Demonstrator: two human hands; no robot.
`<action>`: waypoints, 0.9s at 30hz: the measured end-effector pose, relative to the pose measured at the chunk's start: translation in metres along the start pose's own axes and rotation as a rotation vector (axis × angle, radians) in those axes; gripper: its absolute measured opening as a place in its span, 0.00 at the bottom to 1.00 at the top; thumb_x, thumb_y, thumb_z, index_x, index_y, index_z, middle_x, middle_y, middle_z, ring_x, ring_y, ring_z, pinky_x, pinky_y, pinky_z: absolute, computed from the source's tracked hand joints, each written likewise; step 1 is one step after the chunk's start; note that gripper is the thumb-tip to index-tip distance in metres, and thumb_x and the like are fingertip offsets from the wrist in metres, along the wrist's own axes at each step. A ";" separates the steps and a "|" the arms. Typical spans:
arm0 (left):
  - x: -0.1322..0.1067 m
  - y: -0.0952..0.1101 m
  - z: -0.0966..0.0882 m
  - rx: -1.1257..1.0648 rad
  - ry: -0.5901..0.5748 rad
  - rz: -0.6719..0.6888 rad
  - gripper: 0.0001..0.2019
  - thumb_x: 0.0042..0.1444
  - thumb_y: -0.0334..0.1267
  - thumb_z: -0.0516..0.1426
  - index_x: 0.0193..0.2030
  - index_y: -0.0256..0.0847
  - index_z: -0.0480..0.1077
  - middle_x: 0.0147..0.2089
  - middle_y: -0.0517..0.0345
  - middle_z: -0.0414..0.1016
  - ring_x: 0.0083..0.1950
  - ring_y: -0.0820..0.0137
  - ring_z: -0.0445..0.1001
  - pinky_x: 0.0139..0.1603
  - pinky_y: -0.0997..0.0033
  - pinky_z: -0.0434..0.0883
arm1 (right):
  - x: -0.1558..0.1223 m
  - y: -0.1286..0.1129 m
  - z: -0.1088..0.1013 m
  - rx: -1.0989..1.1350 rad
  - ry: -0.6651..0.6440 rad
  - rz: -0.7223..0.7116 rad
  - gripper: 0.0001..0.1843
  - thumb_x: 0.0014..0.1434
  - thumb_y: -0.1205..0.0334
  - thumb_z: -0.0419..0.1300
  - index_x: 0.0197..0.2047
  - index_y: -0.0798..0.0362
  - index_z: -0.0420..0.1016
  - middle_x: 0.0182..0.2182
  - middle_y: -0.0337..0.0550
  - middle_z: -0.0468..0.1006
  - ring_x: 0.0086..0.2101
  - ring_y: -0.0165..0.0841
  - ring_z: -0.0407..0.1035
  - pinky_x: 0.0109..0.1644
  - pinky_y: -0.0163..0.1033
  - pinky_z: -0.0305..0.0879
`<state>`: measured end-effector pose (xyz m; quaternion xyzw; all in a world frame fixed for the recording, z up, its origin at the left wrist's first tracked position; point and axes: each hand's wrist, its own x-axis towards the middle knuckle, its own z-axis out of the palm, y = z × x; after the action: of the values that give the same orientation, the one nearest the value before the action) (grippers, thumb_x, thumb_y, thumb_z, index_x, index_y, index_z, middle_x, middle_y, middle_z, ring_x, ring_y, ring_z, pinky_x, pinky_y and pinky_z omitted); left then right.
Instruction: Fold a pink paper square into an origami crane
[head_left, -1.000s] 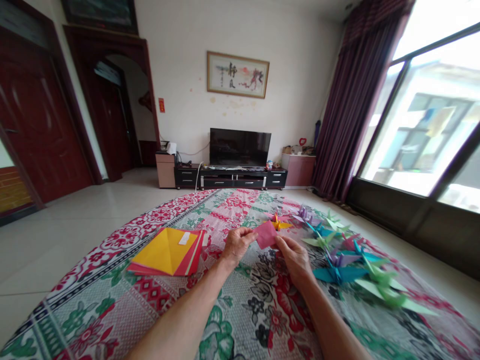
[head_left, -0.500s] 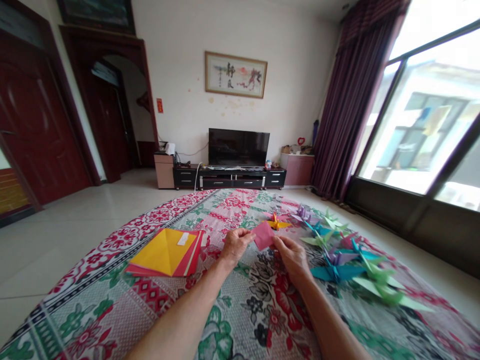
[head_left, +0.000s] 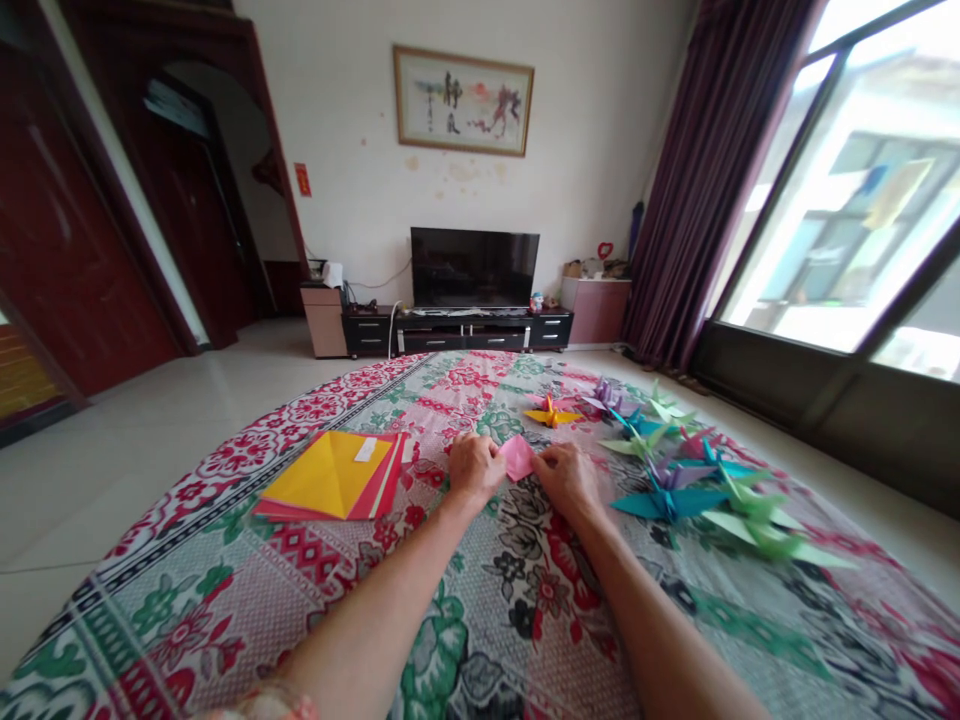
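A small folded square of pink paper (head_left: 517,457) is stretched between my two hands, with a crease down its middle. My left hand (head_left: 475,466) pinches its left corner between thumb and fingers. On the opposite corner, my right hand (head_left: 568,478) is closed in a similar pinch. Just beyond the paper sits a yellow paper crane (head_left: 553,413). To the left lies a stack of square paper sheets, a yellow sheet (head_left: 319,478) on top with red ones under it.
Several folded cranes crowd the right side of the table, among them a blue crane (head_left: 670,496) and a light green crane (head_left: 772,530). A patterned tablecloth (head_left: 450,590) covers the round table. Beyond it stand a television (head_left: 475,268) and a low cabinet (head_left: 469,334).
The pink paper has come down toward the tablecloth and turned, now showing a lighter creased face. My right hand has shifted left, closer to my left hand. The camera view has tilted down.
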<state>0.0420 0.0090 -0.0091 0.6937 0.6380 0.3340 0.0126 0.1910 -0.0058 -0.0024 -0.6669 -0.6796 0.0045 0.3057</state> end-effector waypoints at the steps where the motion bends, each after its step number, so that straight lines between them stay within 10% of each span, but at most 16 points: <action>1: 0.000 -0.001 0.001 0.009 -0.002 0.007 0.06 0.46 0.32 0.54 0.23 0.39 0.72 0.29 0.55 0.74 0.37 0.67 0.69 0.45 0.69 0.62 | 0.000 0.000 0.000 -0.011 -0.005 0.006 0.14 0.52 0.57 0.52 0.29 0.51 0.78 0.33 0.44 0.76 0.34 0.33 0.68 0.38 0.33 0.58; 6: -0.001 -0.001 -0.005 -0.003 0.035 0.105 0.13 0.48 0.32 0.55 0.42 0.39 0.70 0.37 0.54 0.72 0.42 0.66 0.67 0.49 0.66 0.62 | -0.003 -0.006 -0.002 -0.078 0.008 0.029 0.13 0.53 0.58 0.53 0.35 0.53 0.76 0.35 0.47 0.74 0.37 0.35 0.65 0.40 0.36 0.57; 13: 0.000 0.000 -0.014 0.015 -0.078 0.416 0.11 0.53 0.30 0.50 0.33 0.42 0.74 0.37 0.55 0.70 0.46 0.67 0.64 0.49 0.67 0.63 | -0.008 -0.013 -0.004 -0.113 -0.006 -0.273 0.11 0.55 0.65 0.51 0.35 0.48 0.75 0.39 0.44 0.71 0.40 0.35 0.61 0.43 0.38 0.53; 27: 0.013 -0.012 -0.006 -0.090 -0.222 0.326 0.14 0.50 0.29 0.51 0.35 0.45 0.77 0.35 0.58 0.75 0.38 0.72 0.70 0.46 0.74 0.66 | -0.001 -0.008 0.002 0.105 -0.176 -0.223 0.13 0.51 0.49 0.56 0.34 0.46 0.76 0.35 0.41 0.74 0.38 0.34 0.65 0.42 0.39 0.56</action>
<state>0.0279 0.0205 -0.0038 0.8192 0.4963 0.2812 0.0596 0.1831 -0.0069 -0.0014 -0.5675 -0.7723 0.0645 0.2779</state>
